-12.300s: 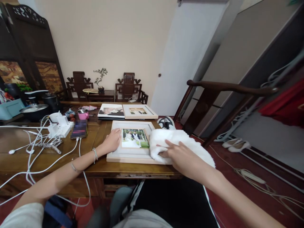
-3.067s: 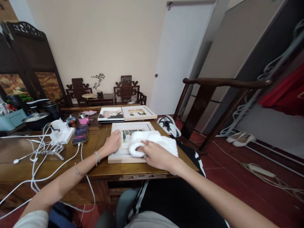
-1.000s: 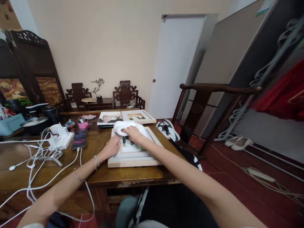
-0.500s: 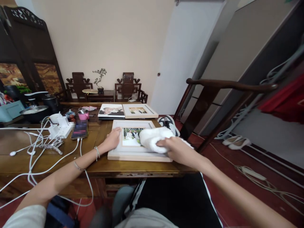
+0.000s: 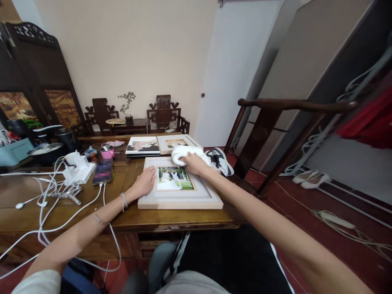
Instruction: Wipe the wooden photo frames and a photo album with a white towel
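Note:
A pale wooden picture frame (image 5: 180, 206) lies flat near the table's front edge. Inside it, a photo (image 5: 175, 178) of two people in wedding clothes shows fully. My left hand (image 5: 145, 182) rests on the frame's left border, fingers stretched out flat. My right hand (image 5: 196, 163) grips a bunched white cloth (image 5: 180, 153) over the far right part of the frame, hiding that corner. Behind stands a second pale frame (image 5: 162, 143), partly covered by the cloth. To its left is a stack with a white-edged photo panel (image 5: 142, 145) on top.
Left on the table (image 5: 125, 216) are a white power strip (image 5: 80, 169) with tangled cables, a phone (image 5: 102, 171), a pink cup (image 5: 107, 151) and a dark pot (image 5: 47, 154). Sneakers (image 5: 219, 161) and a wooden chair (image 5: 263, 130) stand to the right. White shoes (image 5: 314, 179) sit farther right.
My right hand and the white cloth have moved away from me, from the photo's right side to the frame's far edge, uncovering the photo. My left hand stays at the left border.

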A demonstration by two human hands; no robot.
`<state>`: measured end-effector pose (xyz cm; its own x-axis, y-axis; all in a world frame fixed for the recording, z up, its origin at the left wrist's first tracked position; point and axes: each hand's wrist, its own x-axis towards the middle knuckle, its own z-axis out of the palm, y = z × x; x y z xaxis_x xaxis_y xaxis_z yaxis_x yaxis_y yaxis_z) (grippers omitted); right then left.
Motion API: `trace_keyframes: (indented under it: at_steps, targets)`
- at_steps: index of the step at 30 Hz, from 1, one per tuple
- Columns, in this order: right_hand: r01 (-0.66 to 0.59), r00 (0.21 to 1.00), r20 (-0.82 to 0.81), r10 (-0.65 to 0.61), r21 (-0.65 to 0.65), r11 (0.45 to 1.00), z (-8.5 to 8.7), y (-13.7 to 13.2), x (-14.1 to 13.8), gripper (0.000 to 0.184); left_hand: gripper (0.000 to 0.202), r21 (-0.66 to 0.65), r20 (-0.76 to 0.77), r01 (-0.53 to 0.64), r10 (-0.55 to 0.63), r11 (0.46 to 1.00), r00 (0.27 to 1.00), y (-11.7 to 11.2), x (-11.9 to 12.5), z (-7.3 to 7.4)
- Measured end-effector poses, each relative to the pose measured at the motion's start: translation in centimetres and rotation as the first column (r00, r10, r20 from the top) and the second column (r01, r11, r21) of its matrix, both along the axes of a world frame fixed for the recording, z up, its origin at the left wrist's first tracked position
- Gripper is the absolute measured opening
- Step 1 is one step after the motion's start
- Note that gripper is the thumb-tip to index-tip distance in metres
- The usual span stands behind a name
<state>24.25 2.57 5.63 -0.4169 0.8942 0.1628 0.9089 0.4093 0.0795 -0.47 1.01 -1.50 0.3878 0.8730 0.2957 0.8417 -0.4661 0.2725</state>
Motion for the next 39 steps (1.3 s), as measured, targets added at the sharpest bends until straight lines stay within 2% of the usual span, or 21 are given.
trace_keyframes:
  at_steps: [2, 5, 8, 10, 13, 16, 20, 23, 26, 28, 30, 32, 36, 39]
  targets:
    - [-0.029, 0.999, 0.043, 0.031, -0.027, 0.999, -0.4, -0.4, -0.7, 0.056, 0.04, -0.011, -0.001, -0.02, 0.02, 1.0, 1.0, -0.1, 0.2, 0.1]
    - [-0.124, 0.986, 0.095, 0.134, -0.103, 0.987, -0.4, -4.3, -0.5, 0.054, 0.04, -0.009, 0.022, -0.037, 0.037, 0.999, 0.999, -0.4, 0.4, 0.2]
    - [-0.221, 0.964, 0.091, 0.249, -0.242, 0.945, 1.2, -10.0, 0.4, 0.052, 0.04, -0.007, 0.043, -0.038, 0.038, 0.999, 0.998, -0.6, 0.6, 0.2]
    - [-0.244, 0.96, 0.053, 0.274, -0.32, 0.916, 2.8, -13.0, 0.7, 0.054, 0.039, -0.011, 0.037, -0.032, 0.032, 0.999, 0.999, -0.7, 0.6, 0.3]
    - [-0.275, 0.954, 0.003, 0.3, -0.384, 0.881, 4.1, -14.8, 0.3, 0.056, 0.038, -0.004, 0.016, -0.015, 0.015, 1.0, 1.0, -0.8, 0.5, 0.5]
    - [-0.273, 0.96, -0.026, 0.28, -0.333, 0.903, 3.1, -13.1, -0.7, 0.056, 0.035, 0.017, 0.003, 0.019, -0.019, 1.0, 1.0, -0.7, 0.4, 0.5]
    - [-0.128, 0.992, 0.0, 0.129, -0.139, 0.982, 0.6, -7.8, -1.0, 0.064, 0.038, 0.01, -0.002, 0.028, -0.028, 1.0, 1.0, -0.5, 0.3, 0.3]
    - [-0.016, 1.0, 0.008, 0.016, -0.003, 1.0, -0.2, -3.6, -0.9, 0.063, 0.041, -0.002, 0.01, 0.022, -0.022, 1.0, 1.0, -0.4, 0.3, 0.2]
    - [-0.013, 0.999, 0.048, 0.013, 0.004, 1.0, -0.6, -1.4, -1.5, 0.064, 0.043, -0.02, 0.008, 0.018, -0.018, 1.0, 1.0, -0.4, 0.4, 0.3]
    - [-0.066, 0.995, 0.072, 0.068, -0.037, 0.997, -1.0, -1.6, -1.9, 0.063, 0.044, -0.027, 0.003, 0.002, -0.002, 1.0, 1.0, -0.5, 0.5, 0.4]
    - [-0.126, 0.989, 0.07, 0.131, -0.083, 0.989, -1.2, -3.3, -2.0, 0.063, 0.045, -0.027, -0.009, -0.005, 0.005, 1.0, 1.0, -0.6, 0.6, 0.4]
    - [-0.183, 0.979, 0.056, 0.194, -0.161, 0.97, -1.0, -6.1, -1.5, 0.064, 0.047, -0.023, -0.028, 0.002, -0.003, 1.0, 1.0, -0.8, 0.7, 0.4]
    - [-0.268, 0.96, -0.007, 0.281, -0.324, 0.907, 1.3, -12.7, 0.1, 0.06, 0.047, -0.014, -0.062, 0.037, -0.038, 0.999, 0.997, -1.1, 0.7, 0.5]
    - [-0.296, 0.952, -0.044, 0.302, -0.374, 0.879, 2.9, -15.9, -0.4, 0.056, 0.046, -0.001, -0.073, 0.056, -0.056, 0.998, 0.996, -1.1, 0.7, 0.4]
